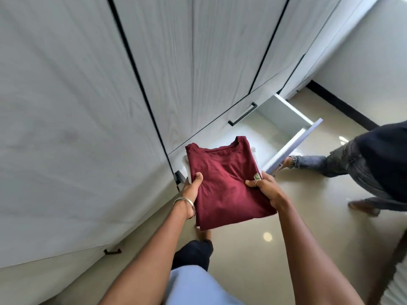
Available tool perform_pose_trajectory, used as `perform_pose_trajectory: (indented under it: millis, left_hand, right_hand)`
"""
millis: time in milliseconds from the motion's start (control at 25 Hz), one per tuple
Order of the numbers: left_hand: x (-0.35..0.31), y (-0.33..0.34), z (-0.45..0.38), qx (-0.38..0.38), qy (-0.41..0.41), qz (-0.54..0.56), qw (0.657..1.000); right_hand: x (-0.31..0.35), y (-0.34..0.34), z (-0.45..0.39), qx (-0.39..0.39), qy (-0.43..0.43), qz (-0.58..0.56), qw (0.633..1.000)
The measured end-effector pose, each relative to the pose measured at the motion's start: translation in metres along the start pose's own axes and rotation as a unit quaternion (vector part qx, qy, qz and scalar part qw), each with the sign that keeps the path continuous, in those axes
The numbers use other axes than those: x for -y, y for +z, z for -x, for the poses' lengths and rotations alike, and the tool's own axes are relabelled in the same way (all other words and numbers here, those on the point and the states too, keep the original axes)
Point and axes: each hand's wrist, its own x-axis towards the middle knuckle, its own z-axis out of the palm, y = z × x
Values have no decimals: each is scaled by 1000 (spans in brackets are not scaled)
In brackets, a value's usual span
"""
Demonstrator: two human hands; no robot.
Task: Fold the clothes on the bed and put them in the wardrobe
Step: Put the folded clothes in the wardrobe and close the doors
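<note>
A folded maroon T-shirt [224, 181] lies on top of a small stack, with white fabric [186, 166] showing under its edges. My left hand [191, 188] grips the stack's left side and my right hand [264, 188] grips its right side. I hold the stack level in front of the white wardrobe [88, 106], just above and before its open bottom drawer [284, 119]. The drawer's inside looks white and bare where it shows; the stack hides part of it.
Another person [363, 164] in jeans and a dark top stands at the right, close to the drawer front [293, 146]. A shut drawer with a black handle [242, 114] sits above the open one. Glossy beige floor [275, 249] stretches below.
</note>
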Motion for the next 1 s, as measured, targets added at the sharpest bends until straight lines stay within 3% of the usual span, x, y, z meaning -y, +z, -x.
perform_pose_trajectory:
  millis: [280, 600, 760, 1000]
  left_hand:
    - [3, 66, -65, -89, -87, 69, 990]
    - [23, 116, -137, -190, -120, 144, 964]
    - [48, 124, -210, -242, -117, 100, 958]
    - [55, 106, -299, -322, 9, 48, 945]
  right_hand:
    - [46, -43, -111, 80, 83, 114, 987]
    - [40, -52, -246, 178, 144, 209, 951]
    - [24, -41, -329, 203, 124, 240, 941]
    - [-14, -14, -406, 234, 1, 194, 953]
